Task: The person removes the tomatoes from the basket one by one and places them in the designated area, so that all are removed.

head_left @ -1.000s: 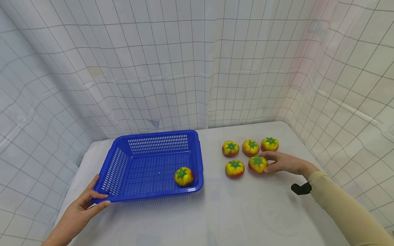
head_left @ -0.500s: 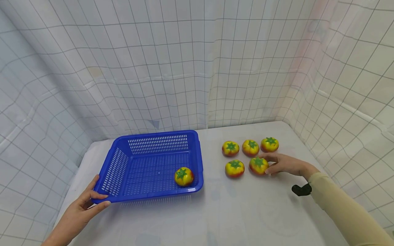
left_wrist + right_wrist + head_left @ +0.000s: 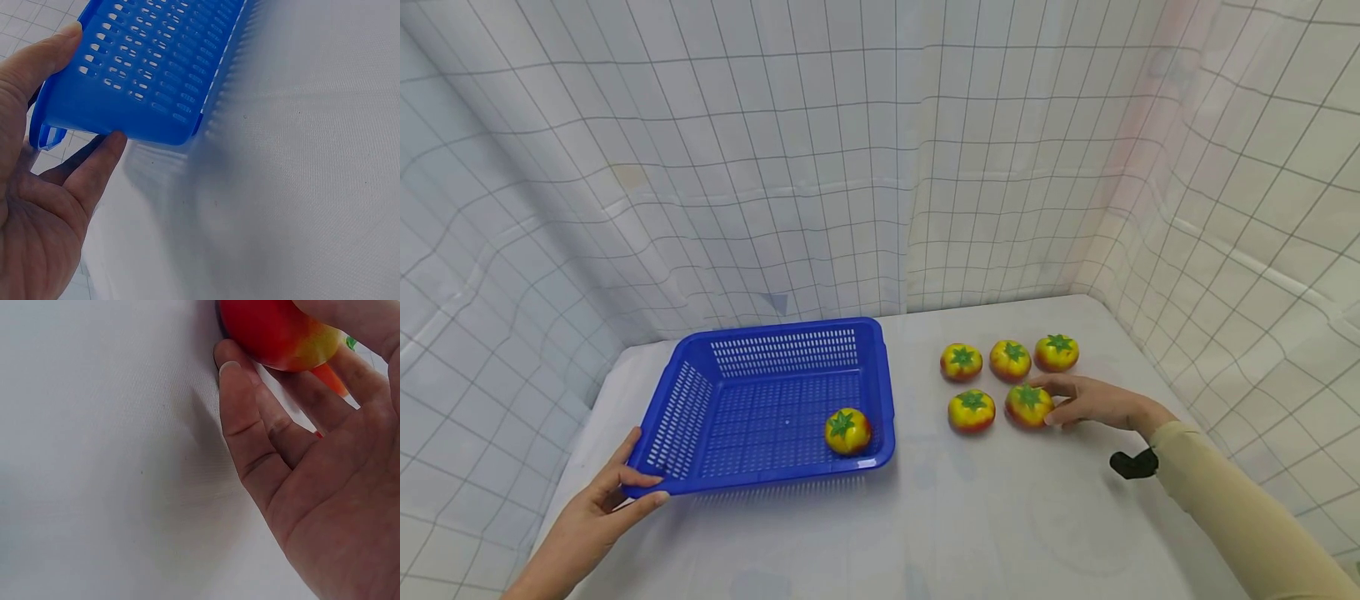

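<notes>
My left hand (image 3: pixel 597 510) grips the near left corner of a blue plastic basket (image 3: pixel 760 478); in the left wrist view, the thumb and fingers (image 3: pixel 100 165) lie on either side of that corner. One red-and-yellow toy tomato (image 3: pixel 847 432) with a green star-shaped calyx sits inside the basket, near its front right corner. At the right, my right hand (image 3: pixel 1097 403) holds another toy tomato (image 3: pixel 1028 406) between thumb and fingers, low at the table. In the right wrist view that tomato (image 3: pixel 275 331) shows its red side, partly hidden by the hand.
Several more toy tomatoes stand close by: one to the left (image 3: pixel 972 411) of the held one and a back row with a left tomato (image 3: pixel 961 362), a middle tomato (image 3: pixel 1011 361) and a right tomato (image 3: pixel 1057 353). Gridded white curtains (image 3: pixel 880 167) enclose the white table (image 3: pixel 940 517).
The right hand and its tomato have shifted very slightly toward the table's front. The left hand and basket have stayed in place.
</notes>
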`<action>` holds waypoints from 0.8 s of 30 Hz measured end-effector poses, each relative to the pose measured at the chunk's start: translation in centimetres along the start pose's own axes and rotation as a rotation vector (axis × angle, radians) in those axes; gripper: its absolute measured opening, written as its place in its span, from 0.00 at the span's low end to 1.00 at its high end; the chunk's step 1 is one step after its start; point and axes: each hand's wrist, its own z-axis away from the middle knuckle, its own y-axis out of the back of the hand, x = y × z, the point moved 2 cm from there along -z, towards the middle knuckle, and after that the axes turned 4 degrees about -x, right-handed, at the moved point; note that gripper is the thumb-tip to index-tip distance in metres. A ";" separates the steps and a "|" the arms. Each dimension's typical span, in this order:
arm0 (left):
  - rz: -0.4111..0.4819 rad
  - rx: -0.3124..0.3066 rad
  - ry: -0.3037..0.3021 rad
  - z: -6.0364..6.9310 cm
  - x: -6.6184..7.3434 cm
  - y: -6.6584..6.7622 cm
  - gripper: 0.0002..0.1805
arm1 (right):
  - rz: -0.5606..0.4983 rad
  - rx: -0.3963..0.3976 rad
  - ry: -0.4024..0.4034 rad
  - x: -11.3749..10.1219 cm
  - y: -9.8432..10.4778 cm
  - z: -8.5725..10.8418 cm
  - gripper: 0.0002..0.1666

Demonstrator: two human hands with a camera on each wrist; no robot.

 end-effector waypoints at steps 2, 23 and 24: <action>0.001 -0.002 -0.005 0.0 0.0 0.0 0.18 | 0.002 -0.002 -0.006 0.1 0.0 0.0 0.42; -0.001 0.004 0.018 0.0 0.0 -0.1 0.19 | -0.048 -0.022 -0.015 0.2 -0.1 0.0 0.42; -0.002 0.005 0.016 0.0 0.0 -0.1 0.18 | -0.047 -0.022 -0.014 0.3 -0.1 0.0 0.42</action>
